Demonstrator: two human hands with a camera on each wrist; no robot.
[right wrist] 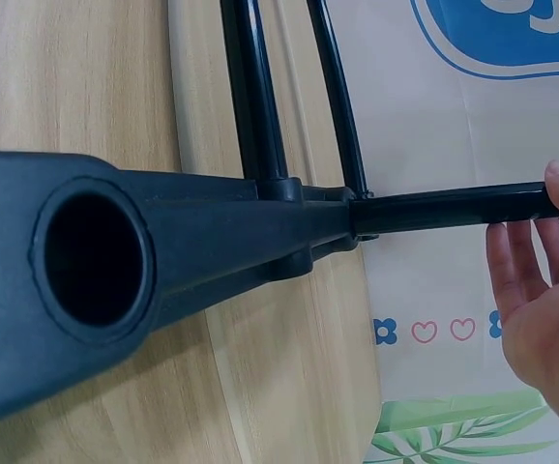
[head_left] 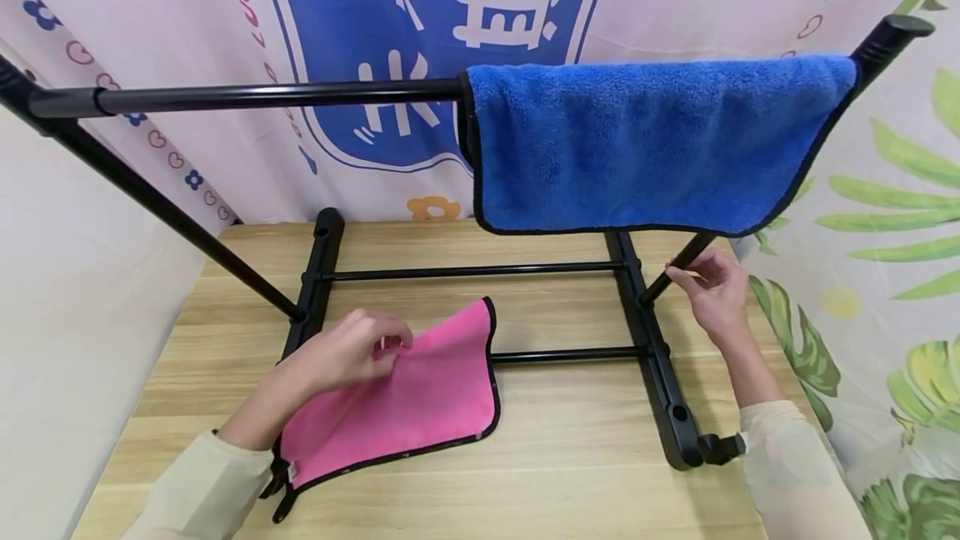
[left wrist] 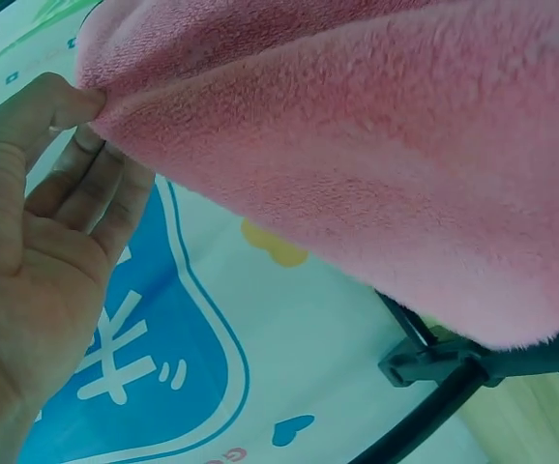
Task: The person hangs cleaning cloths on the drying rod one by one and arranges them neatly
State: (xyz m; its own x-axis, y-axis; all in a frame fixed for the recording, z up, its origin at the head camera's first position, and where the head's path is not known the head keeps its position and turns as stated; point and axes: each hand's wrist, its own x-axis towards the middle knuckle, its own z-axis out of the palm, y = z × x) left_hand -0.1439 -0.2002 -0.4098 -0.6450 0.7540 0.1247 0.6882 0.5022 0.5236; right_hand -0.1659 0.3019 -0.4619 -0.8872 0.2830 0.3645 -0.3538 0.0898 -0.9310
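My left hand [head_left: 348, 352] pinches a pink towel [head_left: 442, 394] with black edging near its upper edge. In the left wrist view the thumb and fingers grip a fold of the fluffy pink cloth [left wrist: 357, 164]. The towel hangs over the left foot of a black rack, hiding part of it. My right hand [head_left: 716, 290] holds the rack's right upright [head_left: 678, 265] low down; the right wrist view shows thumb and fingertips on the black tube [right wrist: 454, 206]. A blue towel [head_left: 660, 144] with black trim is draped over the right half of the top bar [head_left: 285, 96].
The rack stands on a wooden table [head_left: 570, 457]. Two lower crossbars join its feet; the right foot [head_left: 660, 373] has a round hole and a black end piece [head_left: 722, 448]. Behind hangs a printed curtain [head_left: 420, 23]; a leaf-patterned cloth [head_left: 892, 215] is at the right.
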